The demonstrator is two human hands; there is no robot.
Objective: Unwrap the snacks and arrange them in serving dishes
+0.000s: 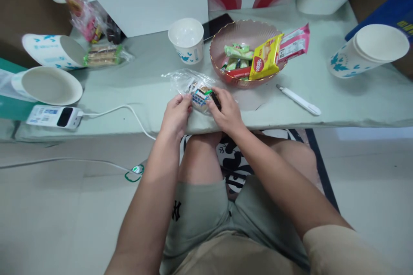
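Near the table's front edge, a small packaged snack (200,96) with blue print sits between my two hands, together with a crinkled clear plastic bag (180,78). My left hand (177,114) pinches its left side. The fingers of my right hand (226,109) are closed on its right side, next to a dark and green part of the wrapping. Whether the snack is inside the clear bag I cannot tell. Just behind my right hand stands a pink glass bowl (222,45) with a yellow snack packet (266,58), a pink packet (294,43) and several small green-wrapped pieces.
A paper cup (186,41) stands behind the bag, near a dark phone (217,25). On the right lie a white utility knife (300,99) and tilted stacked cups (368,51). At left are tipped cups (48,86), wrapped biscuits (102,55) and a power bank (54,116) with a cable.
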